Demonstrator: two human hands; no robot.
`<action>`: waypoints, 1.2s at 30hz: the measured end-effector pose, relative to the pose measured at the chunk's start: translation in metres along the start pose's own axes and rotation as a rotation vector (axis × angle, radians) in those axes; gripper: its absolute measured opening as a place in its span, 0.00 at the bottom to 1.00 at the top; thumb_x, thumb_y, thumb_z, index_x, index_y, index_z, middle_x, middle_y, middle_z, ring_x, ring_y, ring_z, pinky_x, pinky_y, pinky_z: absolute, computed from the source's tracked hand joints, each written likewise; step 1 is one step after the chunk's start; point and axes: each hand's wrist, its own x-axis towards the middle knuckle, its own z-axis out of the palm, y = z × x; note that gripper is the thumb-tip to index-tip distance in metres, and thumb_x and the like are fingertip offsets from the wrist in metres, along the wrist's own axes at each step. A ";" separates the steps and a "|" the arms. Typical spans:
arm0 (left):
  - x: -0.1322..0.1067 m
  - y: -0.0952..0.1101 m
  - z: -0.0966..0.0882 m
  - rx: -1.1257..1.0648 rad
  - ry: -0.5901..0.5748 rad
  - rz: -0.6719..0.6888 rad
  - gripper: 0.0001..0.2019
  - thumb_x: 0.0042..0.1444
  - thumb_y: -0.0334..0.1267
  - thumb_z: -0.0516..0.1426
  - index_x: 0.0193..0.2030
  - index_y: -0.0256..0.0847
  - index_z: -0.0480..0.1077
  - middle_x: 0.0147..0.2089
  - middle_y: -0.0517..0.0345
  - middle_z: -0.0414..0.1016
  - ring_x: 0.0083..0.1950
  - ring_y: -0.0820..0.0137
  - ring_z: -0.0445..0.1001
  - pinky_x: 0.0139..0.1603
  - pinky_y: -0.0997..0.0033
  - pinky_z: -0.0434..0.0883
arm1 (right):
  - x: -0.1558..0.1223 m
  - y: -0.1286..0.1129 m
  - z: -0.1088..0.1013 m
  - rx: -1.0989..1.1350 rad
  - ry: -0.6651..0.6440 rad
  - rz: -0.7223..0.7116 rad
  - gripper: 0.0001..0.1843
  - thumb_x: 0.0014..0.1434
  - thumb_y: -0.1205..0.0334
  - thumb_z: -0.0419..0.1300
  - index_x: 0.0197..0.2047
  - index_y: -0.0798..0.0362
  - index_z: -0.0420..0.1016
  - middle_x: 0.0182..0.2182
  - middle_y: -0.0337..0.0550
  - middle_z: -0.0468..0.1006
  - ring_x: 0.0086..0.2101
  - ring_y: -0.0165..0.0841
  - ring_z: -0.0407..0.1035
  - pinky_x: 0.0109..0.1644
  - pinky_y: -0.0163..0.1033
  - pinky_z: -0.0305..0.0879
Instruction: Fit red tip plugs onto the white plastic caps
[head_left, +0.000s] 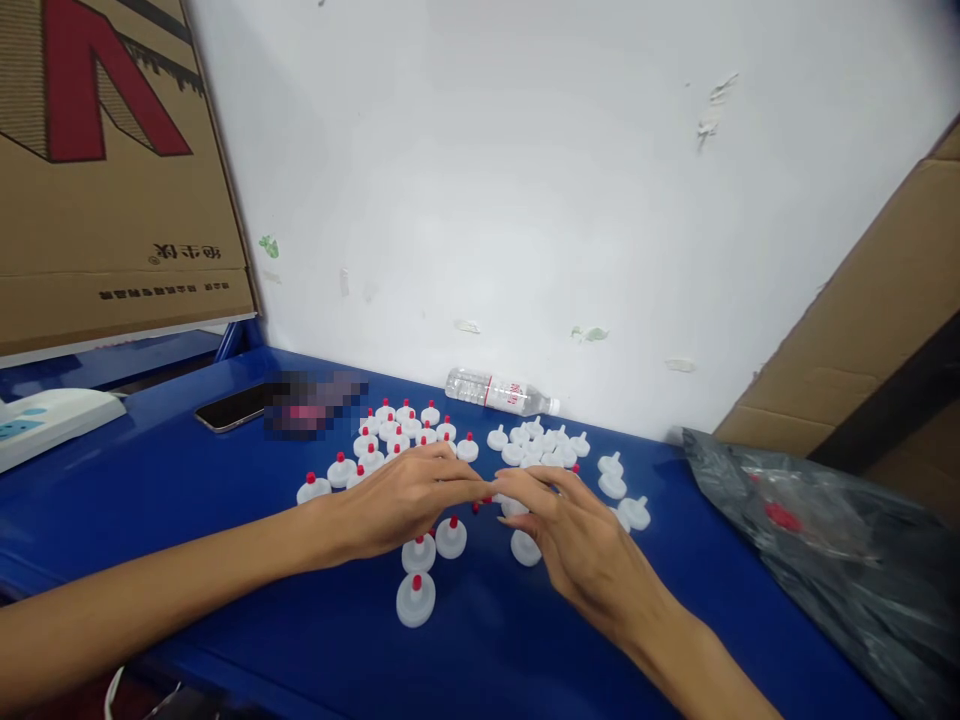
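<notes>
My left hand [420, 490] reaches in over the table with its fingers pressed together, their tips at a small red cap [487, 498]. That cap sits at the stem end of a white plastic disc [513, 506], which my right hand [577, 520] grips between thumb and fingers, tilted sideways. Around my left hand stand several white discs with red caps on their stems, one of them [415, 600] nearest the front. Beyond my right hand lie several bare-stemmed white discs [525, 440]. Another white disc [526, 547] lies just below my right fingers.
A clear plastic bottle [501, 393] lies against the white wall. To the left are a phone [240, 407] and a white power strip [60, 425]. A dark plastic bag [825, 560] with red pieces covers the right side of the blue table [247, 640]. Cardboard [127, 220] stands at left.
</notes>
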 end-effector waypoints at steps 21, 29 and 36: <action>0.011 0.009 -0.010 -0.299 -0.082 -0.165 0.18 0.66 0.17 0.49 0.50 0.34 0.77 0.39 0.50 0.82 0.38 0.70 0.81 0.38 0.73 0.78 | -0.002 -0.007 0.007 -0.131 0.056 -0.073 0.23 0.70 0.78 0.53 0.64 0.50 0.64 0.51 0.46 0.82 0.53 0.39 0.76 0.54 0.45 0.81; 0.005 0.001 -0.006 -0.276 -0.057 -0.123 0.18 0.67 0.18 0.49 0.53 0.35 0.76 0.41 0.51 0.82 0.40 0.70 0.80 0.41 0.72 0.77 | 0.001 -0.007 0.005 -0.124 0.096 -0.077 0.21 0.69 0.78 0.53 0.61 0.49 0.66 0.51 0.44 0.82 0.53 0.37 0.76 0.54 0.43 0.79; 0.011 -0.013 -0.020 -0.098 -0.111 -0.164 0.13 0.72 0.27 0.52 0.56 0.40 0.76 0.48 0.50 0.84 0.42 0.65 0.75 0.49 0.59 0.67 | 0.011 -0.001 -0.004 -0.089 0.109 -0.002 0.20 0.71 0.65 0.61 0.63 0.50 0.63 0.49 0.45 0.81 0.47 0.37 0.76 0.51 0.43 0.77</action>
